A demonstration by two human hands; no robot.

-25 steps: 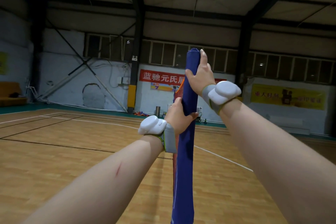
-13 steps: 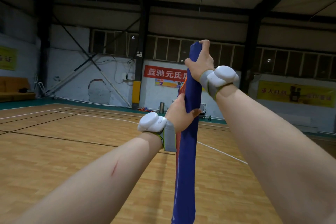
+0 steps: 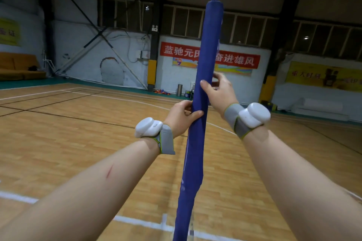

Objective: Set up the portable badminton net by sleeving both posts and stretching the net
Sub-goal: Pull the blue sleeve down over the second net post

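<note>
The blue sleeve (image 3: 203, 92) stood nearly upright at the centre of the view, leaning slightly to the right toward its top, with its capped upper end rising clear above both hands. The post inside was fully covered and not visible.

The right hand (image 3: 220, 92) had come down from the sleeve's top, where it sat half a second earlier, to a position about midway along the visible length. Its thumb lay across the front of the fabric and its fingers curled behind; it was closed on the sleeve. The left hand (image 3: 181, 115) remained just below it on the left side, also closed on the sleeve, thumb pressed against the front.

Each wrist carried a grey strap with a white device (image 3: 148, 127).

Below the hands the fabric hung in loose folds down toward the wooden floor (image 3: 58, 143). The lower end left the frame.
</note>
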